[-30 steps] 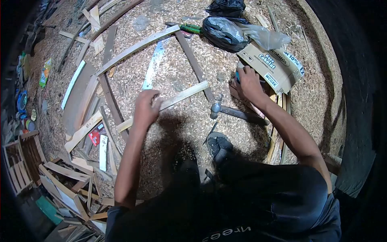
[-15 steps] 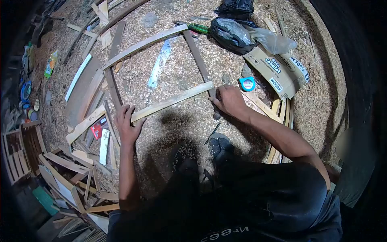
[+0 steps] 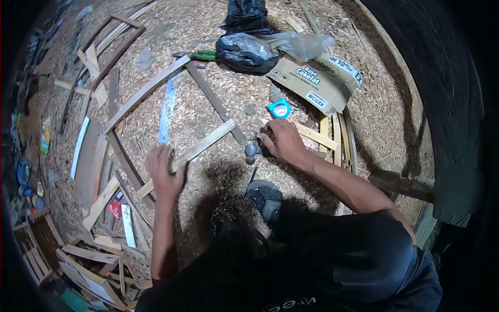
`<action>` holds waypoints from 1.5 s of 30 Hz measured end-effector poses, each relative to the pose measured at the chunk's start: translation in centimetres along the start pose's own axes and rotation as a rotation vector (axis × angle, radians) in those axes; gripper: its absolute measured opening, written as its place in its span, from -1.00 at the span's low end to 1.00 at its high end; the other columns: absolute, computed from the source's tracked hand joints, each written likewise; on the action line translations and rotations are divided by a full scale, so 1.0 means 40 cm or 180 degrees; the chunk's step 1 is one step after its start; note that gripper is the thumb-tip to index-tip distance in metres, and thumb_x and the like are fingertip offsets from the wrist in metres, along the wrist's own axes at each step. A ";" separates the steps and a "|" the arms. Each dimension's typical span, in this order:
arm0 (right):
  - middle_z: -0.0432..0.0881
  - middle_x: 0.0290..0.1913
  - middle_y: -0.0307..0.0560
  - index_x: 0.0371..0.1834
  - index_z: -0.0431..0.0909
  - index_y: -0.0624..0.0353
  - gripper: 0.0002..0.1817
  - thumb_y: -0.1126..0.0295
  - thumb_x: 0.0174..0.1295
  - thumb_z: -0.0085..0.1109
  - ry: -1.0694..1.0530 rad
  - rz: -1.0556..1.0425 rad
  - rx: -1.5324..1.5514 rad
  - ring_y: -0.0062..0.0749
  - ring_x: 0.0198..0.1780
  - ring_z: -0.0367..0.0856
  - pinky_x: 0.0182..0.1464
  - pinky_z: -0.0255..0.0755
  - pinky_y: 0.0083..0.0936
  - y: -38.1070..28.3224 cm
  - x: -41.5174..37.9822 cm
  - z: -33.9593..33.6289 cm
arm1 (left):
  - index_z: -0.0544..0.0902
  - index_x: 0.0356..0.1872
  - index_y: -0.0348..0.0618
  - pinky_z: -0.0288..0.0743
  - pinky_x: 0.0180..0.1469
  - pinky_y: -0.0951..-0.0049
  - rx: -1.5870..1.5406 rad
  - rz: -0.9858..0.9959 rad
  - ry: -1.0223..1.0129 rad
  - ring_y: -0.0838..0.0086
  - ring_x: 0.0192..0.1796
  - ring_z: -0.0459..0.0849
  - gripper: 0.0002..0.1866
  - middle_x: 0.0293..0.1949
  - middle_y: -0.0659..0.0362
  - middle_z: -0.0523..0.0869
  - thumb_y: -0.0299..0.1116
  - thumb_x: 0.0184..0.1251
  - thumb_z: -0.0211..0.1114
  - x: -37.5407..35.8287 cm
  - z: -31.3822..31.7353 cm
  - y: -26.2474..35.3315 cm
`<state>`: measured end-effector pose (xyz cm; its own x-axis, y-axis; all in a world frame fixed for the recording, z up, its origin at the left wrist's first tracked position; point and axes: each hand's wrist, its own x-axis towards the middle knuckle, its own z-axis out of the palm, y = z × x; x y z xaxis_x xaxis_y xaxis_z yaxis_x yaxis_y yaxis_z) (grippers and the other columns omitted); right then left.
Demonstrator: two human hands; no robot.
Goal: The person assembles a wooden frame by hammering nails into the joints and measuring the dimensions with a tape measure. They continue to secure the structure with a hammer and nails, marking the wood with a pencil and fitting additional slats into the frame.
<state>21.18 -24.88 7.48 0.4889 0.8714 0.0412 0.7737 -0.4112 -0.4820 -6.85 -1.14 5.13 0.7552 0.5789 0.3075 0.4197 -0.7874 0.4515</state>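
Note:
My left hand [image 3: 165,169] is at the left end of a short pale wooden strip [image 3: 205,145], fingers bent around that end. The strip's right end lies on a dark slat [image 3: 215,99]. A longer pale strip [image 3: 148,96] crosses the far end of that slat and reaches another dark slat [image 3: 125,161] at the left. My right hand [image 3: 286,140] is closed on a hammer [image 3: 251,150], whose metal head shows just left of the fingers, near the dark slat's near end. A blue tape measure [image 3: 280,108] lies just beyond my right hand.
A flattened cardboard box [image 3: 317,83] and black plastic bags [image 3: 247,52] lie at the far right. Green-handled pliers [image 3: 202,55] are beside them. Wood scraps [image 3: 104,203] and a wooden crate [image 3: 39,244] fill the left. My foot [image 3: 265,197] is below the strip.
My right hand has left the frame's corner and taken hold of the hammer. The view has shifted, and the short strip sits at a steeper angle, its left end away from the left dark slat.

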 end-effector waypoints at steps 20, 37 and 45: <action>0.53 -0.15 0.17 -0.02 0.51 0.29 -0.69 0.40 0.21 0.25 0.1317 -0.0218 -0.0067 0.15 -0.08 0.53 -0.01 0.38 -0.06 0.038 0.236 -0.087 | 0.55 0.17 -0.24 0.23 0.39 0.06 -0.0931 0.1354 -0.0025 0.02 0.32 0.46 -0.56 0.17 -0.06 0.58 -0.42 0.25 0.32 0.478 0.235 0.293; 0.56 -0.11 0.21 -0.03 0.68 0.15 -0.73 0.44 0.18 0.26 0.0710 -0.0285 0.0256 0.15 -0.03 0.57 0.06 0.47 -0.07 0.202 0.625 0.060 | 0.71 -0.25 -0.20 0.46 0.06 0.05 -0.0611 0.0633 -0.0150 0.00 -0.07 0.60 -0.81 -0.23 -0.05 0.67 -0.47 0.08 0.31 0.754 0.494 0.158; 0.61 -0.18 0.14 -0.21 0.72 0.13 -0.85 0.36 0.22 0.23 0.0418 -0.0422 -0.0280 0.13 -0.12 0.62 -0.07 0.50 -0.03 0.200 0.666 0.032 | 0.72 -0.18 -0.21 0.48 0.04 0.09 -0.1036 0.0467 -0.0209 0.00 -0.12 0.64 -0.74 -0.29 -0.02 0.71 -0.46 0.05 0.37 0.752 0.506 0.135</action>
<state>39.88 -4.63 3.62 0.4243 0.8794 0.2157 0.8641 -0.3221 -0.3867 28.34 7.74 -0.12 0.8307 0.4416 0.3391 0.1302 -0.7461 0.6529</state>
